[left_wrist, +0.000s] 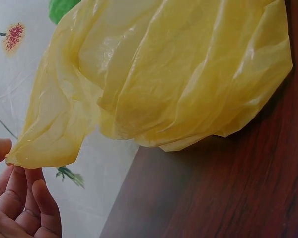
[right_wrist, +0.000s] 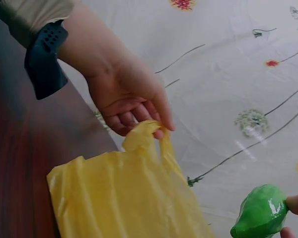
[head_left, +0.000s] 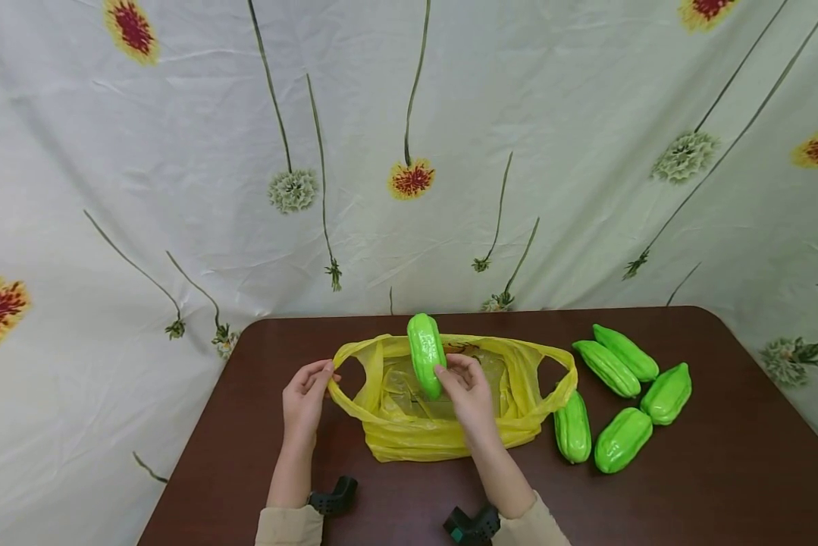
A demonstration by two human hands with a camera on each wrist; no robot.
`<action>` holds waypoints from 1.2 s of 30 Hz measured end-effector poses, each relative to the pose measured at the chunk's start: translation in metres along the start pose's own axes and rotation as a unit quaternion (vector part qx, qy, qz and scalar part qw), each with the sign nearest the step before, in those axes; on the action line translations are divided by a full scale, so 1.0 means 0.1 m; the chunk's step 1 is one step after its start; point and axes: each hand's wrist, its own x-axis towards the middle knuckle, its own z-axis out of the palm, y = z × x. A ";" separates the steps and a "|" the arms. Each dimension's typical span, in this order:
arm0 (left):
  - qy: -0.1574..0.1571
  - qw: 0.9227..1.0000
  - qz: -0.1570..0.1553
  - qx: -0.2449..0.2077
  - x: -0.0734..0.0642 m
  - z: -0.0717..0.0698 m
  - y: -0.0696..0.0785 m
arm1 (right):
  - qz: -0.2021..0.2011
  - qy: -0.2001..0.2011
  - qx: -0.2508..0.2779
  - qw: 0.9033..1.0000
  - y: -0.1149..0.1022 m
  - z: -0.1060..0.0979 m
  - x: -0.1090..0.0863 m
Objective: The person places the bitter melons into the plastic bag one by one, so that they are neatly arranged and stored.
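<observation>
Pinched the left handle [left_wrist: 44, 148] of a yellow plastic bag [head_left: 418, 446] between the thumb and fingertips of the left hand [head_left: 305, 393], holding it out to the side. Gripped 1 green vegetable [head_left: 425, 353] between the thumb and fingers of the right hand [head_left: 470, 393]. Held it nearly upright at the bag's open mouth, top leaning slightly left. Could not tell whether the lower end sat below the rim.

Saw the bag on a dark brown table [head_left: 736, 493], mouth spread wide, right handle [head_left: 567, 358] standing out in a loop. Counted 5 loose vegetables [head_left: 623, 440] right of the bag: 2 side by side at the back, 1 farthest right, 1 at the front, 1 close against the bag's right side. Noticed beige sleeves [head_left: 289, 525] on 2 arms and a black device [head_left: 336, 497] at each wrist. Saw behind the table a pale cloth [head_left: 586, 83] printed with red-and-yellow flowers [head_left: 412, 179], white blooms [head_left: 293, 190] and thin stems.
</observation>
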 end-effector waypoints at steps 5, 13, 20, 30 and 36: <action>0.000 1.000 -0.005 0.000 -0.01 0.00 0.00 | 0.005 -0.005 -0.014 1.000 0.11 0.06 0.01; -0.010 1.000 -0.016 -0.013 -0.03 0.00 0.09 | 0.012 -0.008 -0.048 0.999 0.26 0.08 0.02; -0.013 1.000 -0.016 -0.013 -0.06 0.00 0.18 | 0.025 -0.018 -0.065 0.997 0.35 0.09 0.04; -0.010 1.000 -0.022 -0.014 -0.04 -0.01 0.12 | 0.017 -0.012 -0.108 0.994 0.53 0.14 0.03; -0.019 1.000 -0.004 -0.011 -0.13 0.00 0.27 | 0.002 -0.015 -0.122 0.992 0.61 0.16 0.02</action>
